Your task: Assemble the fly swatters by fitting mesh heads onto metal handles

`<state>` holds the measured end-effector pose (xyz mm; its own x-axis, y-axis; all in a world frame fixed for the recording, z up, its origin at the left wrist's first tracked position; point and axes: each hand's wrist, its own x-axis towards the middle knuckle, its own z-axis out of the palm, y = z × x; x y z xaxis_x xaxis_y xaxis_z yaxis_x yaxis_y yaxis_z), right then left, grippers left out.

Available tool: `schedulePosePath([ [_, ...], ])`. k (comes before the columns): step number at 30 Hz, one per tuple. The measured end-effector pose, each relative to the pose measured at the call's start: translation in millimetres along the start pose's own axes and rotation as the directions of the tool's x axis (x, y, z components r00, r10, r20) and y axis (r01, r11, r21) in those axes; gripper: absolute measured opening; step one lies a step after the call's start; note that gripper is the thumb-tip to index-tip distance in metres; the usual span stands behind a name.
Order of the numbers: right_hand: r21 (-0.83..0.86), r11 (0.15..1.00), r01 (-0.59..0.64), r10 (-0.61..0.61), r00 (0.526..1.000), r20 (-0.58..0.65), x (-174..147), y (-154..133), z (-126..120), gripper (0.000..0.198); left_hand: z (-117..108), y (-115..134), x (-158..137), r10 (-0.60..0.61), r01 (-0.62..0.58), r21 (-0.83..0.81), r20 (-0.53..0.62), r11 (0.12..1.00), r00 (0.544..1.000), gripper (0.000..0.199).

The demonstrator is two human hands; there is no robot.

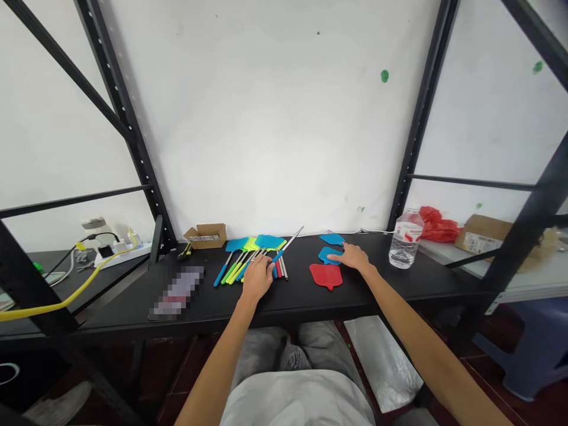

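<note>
My left hand (258, 277) is closed around the blue handle of a fly swatter rod (290, 241), whose thin metal shaft points up and to the right with no head on it. My right hand (354, 258) has its fingers at the right edge of a loose blue fly swatter head (327, 255), seemingly gripping it. Behind that lies another blue head (332, 239); a red head (326, 276) lies in front. Under and beside my left hand, several assembled fly swatters (237, 260) with blue and yellow-green heads lie in a row. Bare rods (284, 267) lie at its right.
A small open cardboard box (206, 235), a yellow-black tool (185, 252) and a pixelated flat item (178, 293) are on the black tabletop (284, 302) to the left. A water bottle (405, 238) stands at the right. Black metal posts (423, 112) frame both sides.
</note>
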<state>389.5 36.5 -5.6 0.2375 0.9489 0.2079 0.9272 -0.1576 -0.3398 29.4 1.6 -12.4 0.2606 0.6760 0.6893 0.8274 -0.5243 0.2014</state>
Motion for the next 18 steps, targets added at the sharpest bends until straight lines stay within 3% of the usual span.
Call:
schedulePosePath([
  [4,-0.045,0.999,-0.001,0.003,0.999,0.034,0,-5,7,0.101,-1,0,-1,-0.002,0.002,-0.015,0.001,1.0,1.0,0.014],
  [10,0.029,0.999,-0.042,0.039,0.993,0.11,4,-11,11,0.09,-1,0,-1,-0.007,0.007,-0.021,0.008,1.0,1.0,0.014],
  [14,0.046,0.998,-0.046,0.042,0.996,0.078,4,-5,13,0.082,1,-1,0,-0.032,0.032,-0.02,0.005,0.999,0.999,0.016],
  [18,0.067,0.998,-0.021,0.023,0.999,-0.031,-1,-3,16,0.077,0,-2,0,-0.079,0.078,-0.024,-0.051,0.997,0.996,0.019],
])
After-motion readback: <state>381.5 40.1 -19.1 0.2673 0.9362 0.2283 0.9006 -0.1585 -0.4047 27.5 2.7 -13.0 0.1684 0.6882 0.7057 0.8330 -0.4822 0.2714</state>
